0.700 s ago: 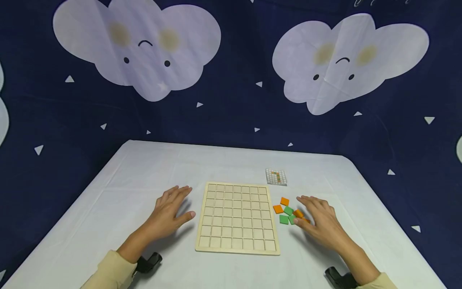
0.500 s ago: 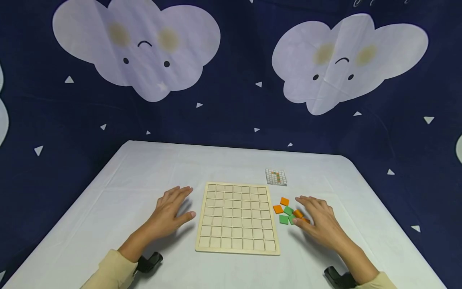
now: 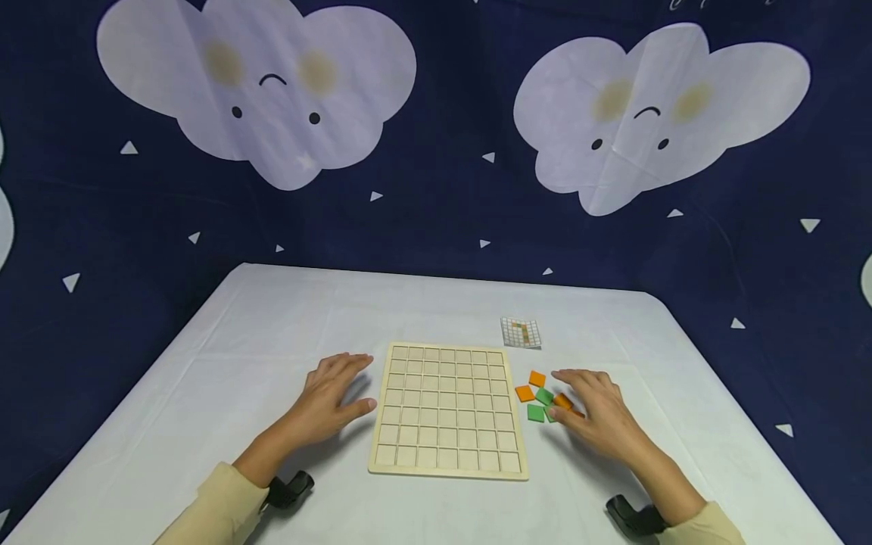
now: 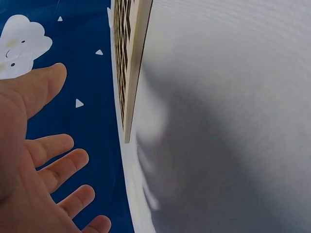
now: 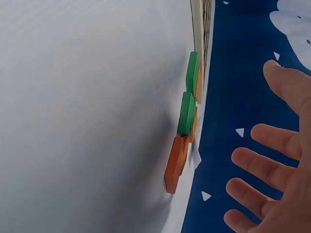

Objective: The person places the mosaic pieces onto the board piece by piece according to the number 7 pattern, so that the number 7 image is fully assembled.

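A pale wooden grid board lies flat at the middle of the white table. My left hand hovers just off its left edge, fingers spread and relaxed, with nothing in the palm. To the right of the board, several small square tiles lie loosely together, among them an orange tile and a green tile. Over the right side of this group is my right hand, its thumb and fingers apart and holding nothing. It partly hides the tiles beneath in the head view; the right wrist view shows an orange-red tile nearest.
Behind the tiles lies a small card printed with a grid and a pattern of coloured squares. White cloth covers the table. A dark blue backdrop with clouds and triangles hangs behind its far edge.
My left hand has drifted slightly right, closer to the board. The right hand has shifted a little left over the tiles. Board, tiles and card have stayed put.
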Demonstrator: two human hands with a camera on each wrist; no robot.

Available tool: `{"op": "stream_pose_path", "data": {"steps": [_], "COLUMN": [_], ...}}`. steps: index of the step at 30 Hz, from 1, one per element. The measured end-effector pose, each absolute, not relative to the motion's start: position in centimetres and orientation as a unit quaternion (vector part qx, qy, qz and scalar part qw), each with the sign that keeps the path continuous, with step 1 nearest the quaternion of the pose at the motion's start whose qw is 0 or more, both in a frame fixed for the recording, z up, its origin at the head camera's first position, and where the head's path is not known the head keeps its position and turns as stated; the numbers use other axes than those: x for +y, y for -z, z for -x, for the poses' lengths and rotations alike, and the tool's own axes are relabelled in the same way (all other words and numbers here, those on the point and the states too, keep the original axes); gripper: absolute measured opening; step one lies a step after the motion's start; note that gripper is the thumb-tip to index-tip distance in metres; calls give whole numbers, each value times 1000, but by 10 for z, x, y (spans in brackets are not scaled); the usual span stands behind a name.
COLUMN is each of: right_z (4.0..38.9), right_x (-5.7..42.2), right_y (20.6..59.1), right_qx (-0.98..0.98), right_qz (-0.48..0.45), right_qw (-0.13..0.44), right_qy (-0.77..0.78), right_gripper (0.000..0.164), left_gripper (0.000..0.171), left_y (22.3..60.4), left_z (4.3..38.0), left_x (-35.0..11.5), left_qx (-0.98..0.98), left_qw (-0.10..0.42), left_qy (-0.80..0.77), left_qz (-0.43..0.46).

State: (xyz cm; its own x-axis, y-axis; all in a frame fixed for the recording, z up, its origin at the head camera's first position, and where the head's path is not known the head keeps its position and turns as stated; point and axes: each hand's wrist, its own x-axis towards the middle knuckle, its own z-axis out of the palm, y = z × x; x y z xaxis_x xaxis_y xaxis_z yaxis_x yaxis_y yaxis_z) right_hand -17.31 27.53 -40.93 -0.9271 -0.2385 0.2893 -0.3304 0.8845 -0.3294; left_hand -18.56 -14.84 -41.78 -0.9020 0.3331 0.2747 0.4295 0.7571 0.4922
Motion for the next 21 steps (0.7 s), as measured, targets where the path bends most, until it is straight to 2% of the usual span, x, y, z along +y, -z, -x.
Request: {"op": "stream_pose_path", "data": {"steps": [21], "right_z": [191], "right_x": [273], "right_y": [407], "right_qx": [-966], "right_qz": [-118], "right_qw": [89], "right_qy": [-212], "right_gripper": [46], "left_gripper": [59], "left_y": [424], "left_z": [193], "left_x": [-143], "left_qx": [-930], "left_qw": [88], "left_qy": [288], "left_qz": [211]}}
